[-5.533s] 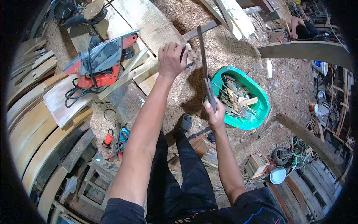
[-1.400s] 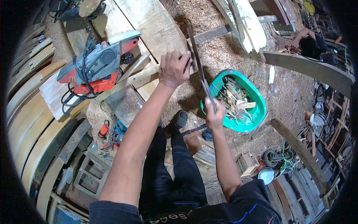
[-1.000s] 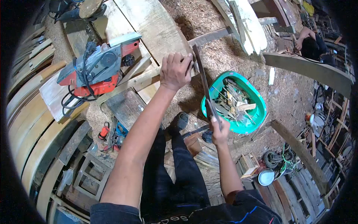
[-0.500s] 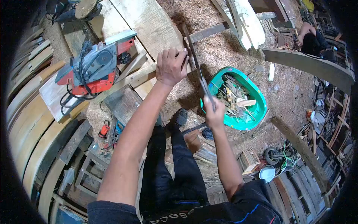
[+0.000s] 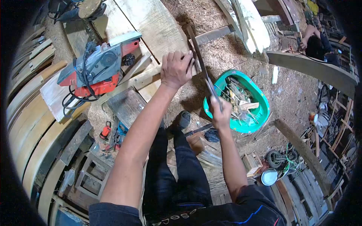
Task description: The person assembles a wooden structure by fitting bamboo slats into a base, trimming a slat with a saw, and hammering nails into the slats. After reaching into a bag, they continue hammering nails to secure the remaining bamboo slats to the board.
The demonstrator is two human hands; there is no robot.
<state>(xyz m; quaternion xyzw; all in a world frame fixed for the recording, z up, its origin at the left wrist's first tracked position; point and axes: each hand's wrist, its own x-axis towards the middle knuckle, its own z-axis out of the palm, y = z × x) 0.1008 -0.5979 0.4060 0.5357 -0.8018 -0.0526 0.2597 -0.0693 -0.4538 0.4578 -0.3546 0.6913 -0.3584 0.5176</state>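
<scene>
My right hand point(image 5: 221, 115) is closed round the grip of a long, narrow, dark-bladed hand tool point(image 5: 198, 52). Its blade slants up and away, passing just right of my left hand point(image 5: 176, 69). That hand is closed, fingers curled, over the end of a pale wooden bar point(image 5: 141, 78) at the bench edge; exactly what lies under the fingers is hidden. Teeth or a cutting edge on the blade cannot be made out. Left of the bar rests a red and grey electric planer point(image 5: 100, 67) with a dark cable.
A green tub point(image 5: 266, 109) of wood scraps stands on the shavings-covered floor, right of my right hand. Curved boards point(image 5: 41, 139) are stacked at left. Wide planks point(image 5: 154, 26) lie ahead. Another person point(image 5: 315, 43) is at upper right, near a long curved board point(image 5: 313, 66).
The view has shifted slightly. My right hand and the bladed tool have moved a little to the right and down in view; my left hand keeps its place at the bar.
</scene>
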